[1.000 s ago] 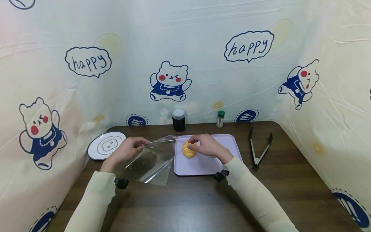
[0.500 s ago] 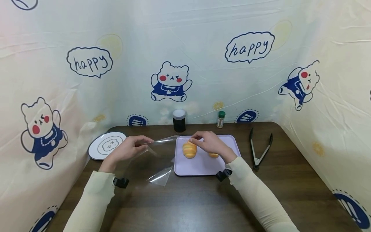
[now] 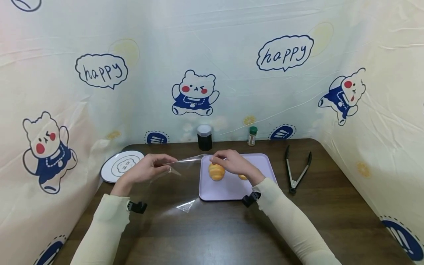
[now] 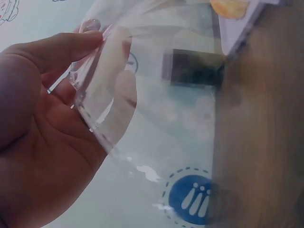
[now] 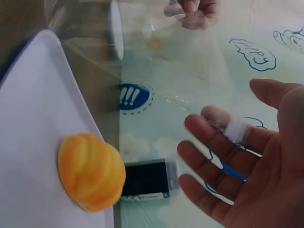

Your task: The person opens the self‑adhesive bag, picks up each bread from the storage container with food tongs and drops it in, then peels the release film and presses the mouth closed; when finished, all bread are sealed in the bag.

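Note:
A clear plastic bag (image 3: 184,206) stretches between the two hands above the table. My left hand (image 3: 150,169) pinches its edge between thumb and fingers, as the left wrist view shows with the bag (image 4: 156,109) fanning out from there. At the bag's other end, my right hand (image 3: 232,162) has its thumb apart from its fingers (image 5: 209,164), and the film's edge runs onto the index finger. Below that hand, a golden, ridged bread roll (image 3: 216,173) sits on the lilac tray (image 3: 218,193). Another roll (image 3: 243,177) is mostly hidden behind the right wrist.
A white plate (image 3: 112,167) lies at the back left, close to the left hand. Behind the tray stand a dark jar with a pale lid (image 3: 204,138) and a small green-capped shaker (image 3: 252,136). Spread tongs (image 3: 292,180) lie right of the tray.
My right hand has lifted off the front roll and shifted slightly left and back, uncovering part of the second roll. The bag has tipped flatter, while the left hand has edged right.

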Tool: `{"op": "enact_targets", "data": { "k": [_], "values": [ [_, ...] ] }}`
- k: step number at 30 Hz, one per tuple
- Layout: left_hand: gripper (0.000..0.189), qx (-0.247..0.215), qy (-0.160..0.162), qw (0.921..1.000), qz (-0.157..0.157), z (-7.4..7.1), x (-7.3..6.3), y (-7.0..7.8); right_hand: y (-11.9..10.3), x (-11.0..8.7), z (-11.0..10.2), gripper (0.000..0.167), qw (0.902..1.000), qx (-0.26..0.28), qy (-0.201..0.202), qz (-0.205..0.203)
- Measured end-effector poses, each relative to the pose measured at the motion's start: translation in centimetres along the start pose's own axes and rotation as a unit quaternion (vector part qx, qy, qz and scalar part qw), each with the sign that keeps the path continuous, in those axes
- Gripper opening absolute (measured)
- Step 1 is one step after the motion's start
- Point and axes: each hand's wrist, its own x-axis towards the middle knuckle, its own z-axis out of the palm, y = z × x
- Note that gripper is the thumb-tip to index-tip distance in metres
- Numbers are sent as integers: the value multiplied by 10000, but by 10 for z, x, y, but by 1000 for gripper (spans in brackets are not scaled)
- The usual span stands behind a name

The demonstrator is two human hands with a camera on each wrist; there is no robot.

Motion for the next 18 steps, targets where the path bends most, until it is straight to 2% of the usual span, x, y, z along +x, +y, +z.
{"op": "enact_targets", "data": {
  "k": [4,7,13,18],
  "values": [
    [30,-178,-202,9996,74,1,1,-2,-1,3,3,37,9974,687,-210,-42],
    [30,-257,-329,9991,124,2,2,-3,-3,5,6,35,9948,979,-281,-65],
    [33,-51,-202,9997,113,4,5,-4,-8,8,11,27,9934,1119,-229,67],
    [34,212,-24,9997,139,7,7,-4,-10,9,12,18,9935,1132,-89,-21]
  ]
}}
